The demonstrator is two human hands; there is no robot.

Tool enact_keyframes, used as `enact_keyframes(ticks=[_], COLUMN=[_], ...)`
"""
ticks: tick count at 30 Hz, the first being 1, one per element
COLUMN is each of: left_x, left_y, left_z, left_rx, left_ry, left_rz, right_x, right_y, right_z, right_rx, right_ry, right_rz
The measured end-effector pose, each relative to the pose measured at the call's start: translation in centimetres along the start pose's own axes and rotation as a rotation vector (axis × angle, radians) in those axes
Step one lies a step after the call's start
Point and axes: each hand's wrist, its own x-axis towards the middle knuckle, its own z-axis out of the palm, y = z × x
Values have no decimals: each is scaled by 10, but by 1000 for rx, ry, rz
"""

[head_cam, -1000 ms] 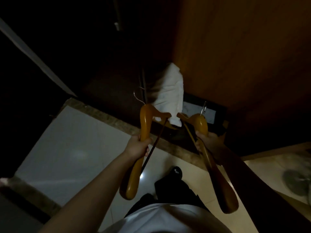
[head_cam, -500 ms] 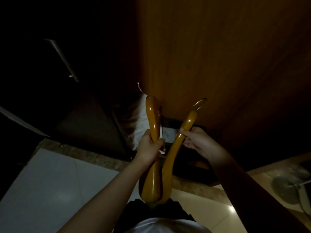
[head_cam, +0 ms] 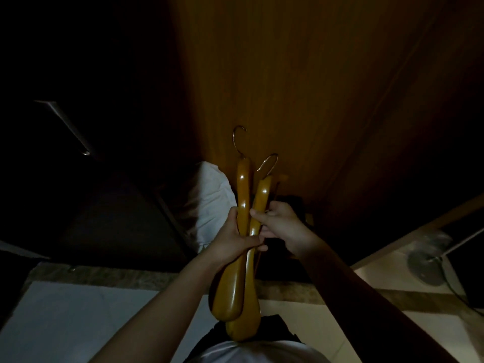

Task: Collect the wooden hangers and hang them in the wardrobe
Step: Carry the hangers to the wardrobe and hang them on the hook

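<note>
Wood, smooth and honey-yellow, fills both my hands. My left hand (head_cam: 230, 241) is wrapped round the middle of the two wooden hangers (head_cam: 233, 284) and squeezes them side by side. My right hand (head_cam: 284, 229) pinches the right hanger (head_cam: 262, 195) just above, with thumb and fingers. The hangers stand almost straight up in front of my tummy and touch each other. Their fat ends are down and their metal hooks (head_cam: 236, 142) are up, but the hooks point different ways. To do this bit well, I think I should turn the right hanger until both hooks face the same way. Then my left hand can hold the whole bunch tight so nothing slips. The wood looks shiny and could slide, so a firm squeeze is best. Behind the hangers is the brown wooden wardrobe wall (head_cam: 314, 87), and to its left sits a white bundle of cloth (head_cam: 212, 200). Off in the dark on the left is a thin metal bar (head_cam: 65, 124); I cannot tell if that is the rail. I would lift the hooks slowly, since it is so dark in there.
</note>
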Motion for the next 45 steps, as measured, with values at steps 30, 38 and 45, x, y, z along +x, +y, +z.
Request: enact_keyframes(ticks=[30,38,45], left_x=[-43,-33,-30], left_y=[34,41,73], left_z=[18,94,154], left_rx=[-81,-232,-246], left_ry=[26,259,448], left_rz=[-9,96,393], right_x=[-36,-44,-48], right_y=[-17,-6,-56], right_z=[-115,-189,-216], right_rx=[-1076,-1297,-1166], right_ry=[132,319,397], right_rz=[-655,-676,-720])
